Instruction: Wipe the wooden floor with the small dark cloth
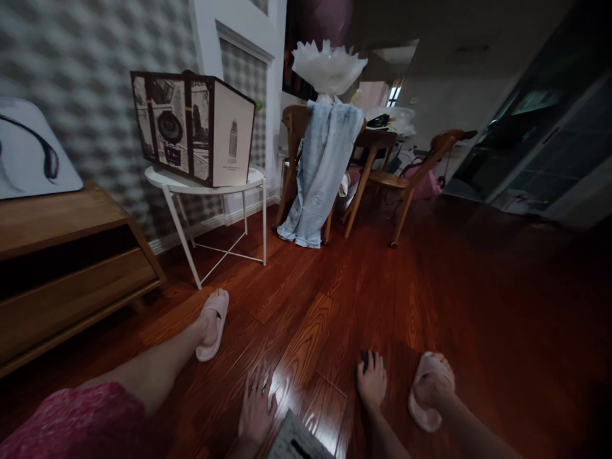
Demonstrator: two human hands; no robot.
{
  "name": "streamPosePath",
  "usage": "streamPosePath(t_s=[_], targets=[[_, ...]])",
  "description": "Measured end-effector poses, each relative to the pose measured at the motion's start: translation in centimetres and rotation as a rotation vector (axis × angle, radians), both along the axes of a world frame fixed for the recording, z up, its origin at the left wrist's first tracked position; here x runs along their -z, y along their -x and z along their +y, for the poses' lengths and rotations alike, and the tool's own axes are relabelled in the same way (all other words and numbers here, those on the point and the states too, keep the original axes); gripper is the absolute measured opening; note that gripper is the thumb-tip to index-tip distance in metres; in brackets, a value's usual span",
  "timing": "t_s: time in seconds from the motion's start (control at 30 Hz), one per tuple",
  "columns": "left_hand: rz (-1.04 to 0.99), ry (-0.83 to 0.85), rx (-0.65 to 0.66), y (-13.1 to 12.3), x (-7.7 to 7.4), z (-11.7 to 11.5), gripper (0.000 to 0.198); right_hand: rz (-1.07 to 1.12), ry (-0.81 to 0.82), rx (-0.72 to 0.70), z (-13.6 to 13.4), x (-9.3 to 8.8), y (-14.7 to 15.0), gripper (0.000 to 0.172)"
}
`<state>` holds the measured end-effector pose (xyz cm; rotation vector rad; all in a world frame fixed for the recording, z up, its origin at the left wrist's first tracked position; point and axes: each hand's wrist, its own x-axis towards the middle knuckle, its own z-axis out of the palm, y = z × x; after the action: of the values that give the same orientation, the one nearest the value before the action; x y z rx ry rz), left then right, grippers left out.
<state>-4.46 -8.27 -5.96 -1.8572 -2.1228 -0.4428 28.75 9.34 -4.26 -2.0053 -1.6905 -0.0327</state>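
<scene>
I sit on a red-brown wooden floor (430, 287) with my legs spread. My left hand (257, 405) lies flat on the boards, fingers stretched out and apart, holding nothing. My right hand (371, 380) rests on the floor a little to the right, its fingers bent over a small dark object (365, 358) that I cannot make out. Between my forearms, at the bottom edge, lies a grey flat thing (296, 441). Pink slippers are on my left foot (213, 325) and right foot (429, 390).
A white round side table (167, 180) carries a printed box (194, 127). A wooden cabinet (62, 268) stands at the left. Behind are wooden chairs (406, 182), one draped with light blue jeans (320, 169), and a dining table (377, 137).
</scene>
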Motion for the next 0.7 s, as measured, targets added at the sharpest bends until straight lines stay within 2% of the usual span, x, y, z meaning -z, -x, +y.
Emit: streamPosePath(t_s=[0.1,0.17,0.27,0.37,0.47,0.53,0.6,0.63,0.7], targets=[[-0.018,0.014,0.004,0.0,-0.2,0.0,0.07,0.033,-0.062,0.178,-1.1,-0.2,4.4,0.069],[-0.022,0.004,0.01,0.0,-0.1,0.0,0.071,0.043,-0.068,0.145,-1.4,-0.6,8.1,0.068],[-0.024,-0.012,0.011,0.1,0.6,0.1,0.071,0.042,0.032,-0.066,-2.0,-0.9,13.5,0.065],[-0.031,0.005,0.01,0.3,1.6,0.4,0.07,0.051,0.157,-0.343,-3.3,-0.7,18.5,0.06],[-0.036,0.022,0.014,0.4,2.3,0.8,0.071,0.069,0.193,-0.571,-4.8,-0.5,22.0,0.058],[-0.039,0.029,0.012,0.5,2.2,1.0,0.069,0.09,0.196,-0.688,-5.2,-0.8,22.7,0.057],[-0.048,0.042,0.005,0.5,1.8,1.0,0.068,0.11,0.196,-0.774,-4.9,-1.4,21.7,0.056],[-0.057,0.052,0.007,0.4,1.4,1.0,0.068,0.114,0.19,-0.782,-4.6,-1.6,20.6,0.056],[-0.08,0.074,0.021,0.4,0.8,1.0,0.068,0.099,0.165,-0.696,-4.0,-1.7,17.6,0.058]])
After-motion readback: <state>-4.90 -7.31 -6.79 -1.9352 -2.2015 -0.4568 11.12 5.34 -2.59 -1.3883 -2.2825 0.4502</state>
